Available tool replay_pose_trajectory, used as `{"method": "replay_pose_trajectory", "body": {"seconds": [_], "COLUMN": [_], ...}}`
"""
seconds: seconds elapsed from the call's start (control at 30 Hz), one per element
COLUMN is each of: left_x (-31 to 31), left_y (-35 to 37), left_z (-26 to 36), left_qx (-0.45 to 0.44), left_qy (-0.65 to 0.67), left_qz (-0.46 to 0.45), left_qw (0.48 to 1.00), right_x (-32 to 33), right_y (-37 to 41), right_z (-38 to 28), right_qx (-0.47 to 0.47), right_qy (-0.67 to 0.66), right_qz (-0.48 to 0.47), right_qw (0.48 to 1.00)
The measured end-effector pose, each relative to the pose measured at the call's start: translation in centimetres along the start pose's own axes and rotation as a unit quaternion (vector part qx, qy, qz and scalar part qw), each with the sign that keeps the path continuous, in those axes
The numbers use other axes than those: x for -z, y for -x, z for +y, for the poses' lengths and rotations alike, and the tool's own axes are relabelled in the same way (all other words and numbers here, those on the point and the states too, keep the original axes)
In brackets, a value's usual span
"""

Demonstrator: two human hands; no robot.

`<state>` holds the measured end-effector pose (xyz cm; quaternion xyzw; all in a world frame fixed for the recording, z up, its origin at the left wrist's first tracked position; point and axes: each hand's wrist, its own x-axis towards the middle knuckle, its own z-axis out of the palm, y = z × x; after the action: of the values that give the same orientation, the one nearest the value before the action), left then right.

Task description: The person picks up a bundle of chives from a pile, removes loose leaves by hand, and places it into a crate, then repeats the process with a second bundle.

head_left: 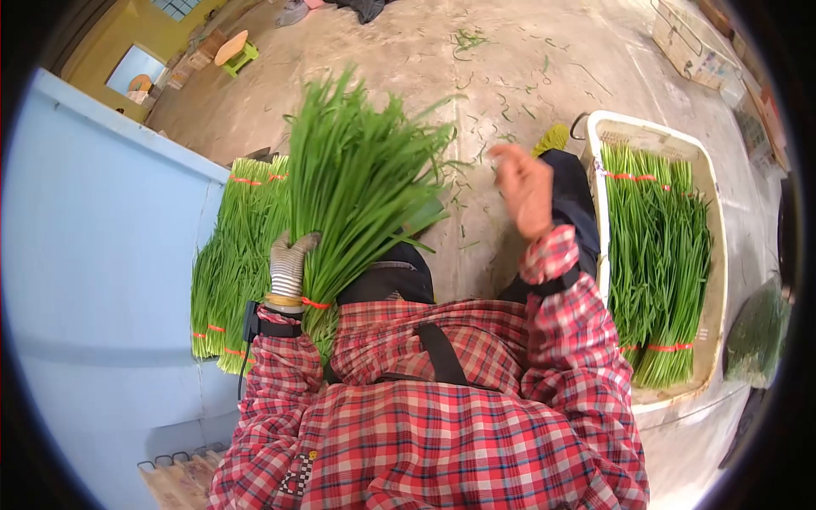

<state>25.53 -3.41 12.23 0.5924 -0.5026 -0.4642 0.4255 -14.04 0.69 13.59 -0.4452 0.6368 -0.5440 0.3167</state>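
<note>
My left hand (291,259), in a striped grey glove, is closed round a big bundle of garlic chives (357,170). The leaves fan out away from me, and a red band (316,303) circles the bundle close to my wrist. Its near end rests by my lap, partly hidden by my sleeve. Bare and slightly blurred, my right hand (524,189) is raised over my right leg, apart from the bundle. Its fingers are loosely bent and somewhat apart, with nothing visible in them.
On my right stands a white plastic crate (718,255) holding several banded chive bundles (654,263). More banded bundles (234,255) lie at my left, beside a light blue panel (102,255). Leaf scraps (510,110) litter the concrete floor. Another crate (693,42) stands at the far right.
</note>
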Motion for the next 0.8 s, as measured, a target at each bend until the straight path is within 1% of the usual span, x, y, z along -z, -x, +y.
{"method": "replay_pose_trajectory", "body": {"seconds": [0.03,0.07,0.13,0.17,0.2,0.23,0.27,0.33,0.37,0.4,0.47,0.57,0.63,0.7,0.8], "left_x": [-0.5,-0.8,-1.2,-1.2,-1.0,0.1,0.4,1.4,1.9,2.4,2.4,2.5,2.7,2.9,2.1], "left_y": [0.5,0.8,0.9,0.6,0.3,-0.8,-1.0,-1.4,-2.0,-2.5,-2.6,-3.0,-3.5,-3.6,-2.7], "left_z": [0.6,1.3,2.0,1.7,1.1,-1.1,-1.5,-2.4,-3.4,-4.3,-4.6,-5.4,-6.0,-6.4,-4.7], "left_qx": [-0.011,-0.022,-0.022,-0.012,-0.002,0.027,0.026,0.040,0.049,0.048,0.065,0.050,0.067,0.083,0.097], "left_qy": [-0.034,-0.068,-0.075,-0.047,-0.019,0.008,0.006,0.076,0.109,0.110,0.150,0.145,0.159,0.174,0.173], "left_qz": [0.004,0.006,-0.014,-0.014,-0.013,-0.004,-0.004,-0.030,-0.028,-0.029,-0.018,-0.045,-0.046,-0.047,-0.061], "left_qw": [0.999,0.997,0.997,0.999,1.000,1.000,1.000,0.996,0.992,0.992,0.986,0.987,0.984,0.980,0.978], "right_x": [-1.8,-3.4,-5.7,-6.1,-6.6,-7.1,-7.4,-7.4,-7.2,-6.7,-5.8,-6.1,-6.9,-7.9,-8.7], "right_y": [1.5,2.9,5.3,5.9,6.3,6.5,6.5,6.2,6.1,5.7,4.8,4.5,4.0,3.3,3.1], "right_z": [-0.6,-2.3,-4.0,-3.9,-3.3,-2.6,-1.5,0.8,0.9,1.0,0.9,-0.7,-1.0,-0.5,-1.7], "right_qx": [0.142,0.199,0.211,0.208,0.177,0.147,0.148,0.114,0.125,0.127,0.043,0.052,0.059,0.114,0.091], "right_qy": [0.022,0.044,0.132,0.133,0.119,0.104,0.102,-0.029,-0.071,-0.070,-0.100,-0.086,-0.072,0.010,0.027], "right_qz": [-0.042,-0.107,-0.239,-0.235,-0.251,-0.266,-0.265,-0.176,-0.119,-0.118,-0.106,-0.083,-0.076,-0.078,-0.099], "right_qw": [0.989,0.973,0.939,0.940,0.944,0.947,0.947,0.977,0.982,0.982,0.988,0.991,0.993,0.990,0.991]}}
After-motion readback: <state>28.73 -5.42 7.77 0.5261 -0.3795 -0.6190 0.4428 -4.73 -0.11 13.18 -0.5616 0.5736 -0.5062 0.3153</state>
